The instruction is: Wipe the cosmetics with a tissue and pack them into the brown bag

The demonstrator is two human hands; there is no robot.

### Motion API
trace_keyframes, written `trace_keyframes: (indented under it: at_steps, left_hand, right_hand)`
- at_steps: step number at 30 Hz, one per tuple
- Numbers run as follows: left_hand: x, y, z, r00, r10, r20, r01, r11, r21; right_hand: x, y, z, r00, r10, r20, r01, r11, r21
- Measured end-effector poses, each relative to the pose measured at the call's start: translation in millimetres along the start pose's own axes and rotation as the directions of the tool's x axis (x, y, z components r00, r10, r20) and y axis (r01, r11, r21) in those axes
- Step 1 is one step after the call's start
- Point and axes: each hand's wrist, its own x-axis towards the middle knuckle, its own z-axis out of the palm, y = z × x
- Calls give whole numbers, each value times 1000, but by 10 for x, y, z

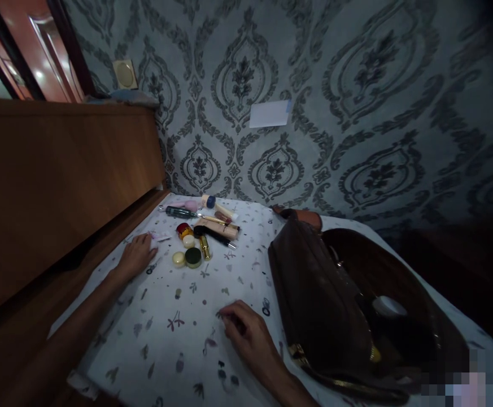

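Note:
My left hand [136, 254] rests on the patterned sheet with its fingers stretched out, holding nothing. A small pale tube [160, 236] lies by its fingertips; whether they touch it I cannot tell. Grouped to the right are a red-and-amber jar [184, 230], a dark green round container [193, 258], a cream round container [179, 259], a gold tube [204, 247], a beige tube [216, 228] and a dark green mascara-like tube [180, 212]. Nearer to me, my right hand [250, 333] hovers or rests over the sheet, loosely curled, thumb and forefinger apart, nothing visible in it.
A brown handbag [314, 282] gapes on the right, with a light round-topped item [389, 307] inside. Along the left runs a wooden board [68, 181]. The patterned wall [246, 152] bounds the far side, bearing a white paper [269, 114].

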Motion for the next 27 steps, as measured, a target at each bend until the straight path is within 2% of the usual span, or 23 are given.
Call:
trace_keyframes:
  at_steps: [8, 12, 17, 22, 27]
  left_hand:
    - [76, -26, -12, 999, 47, 12, -47, 999, -12]
    - [125, -129, -21, 995, 90, 46, -88, 995, -46]
    - [224, -257, -121, 988, 120, 95, -110, 988, -104]
    - [310, -247, -207, 995, 39, 87, -29, 993, -117]
    - [357, -74, -259, 999, -38, -17, 36, 992, -117]
  right_hand:
    - [-21, 55, 15, 1000, 3, 23, -3, 1000, -4]
    - [-20, 89, 20, 999, -1, 34, 1, 1000, 8]
    - [-17, 114, 29, 999, -2, 47, 2, 1000, -8]
    - [-11, 110, 19, 998, 17, 66, -16, 1000, -12]
    - [-12, 94, 4, 996, 41, 80, -41, 999, -5]
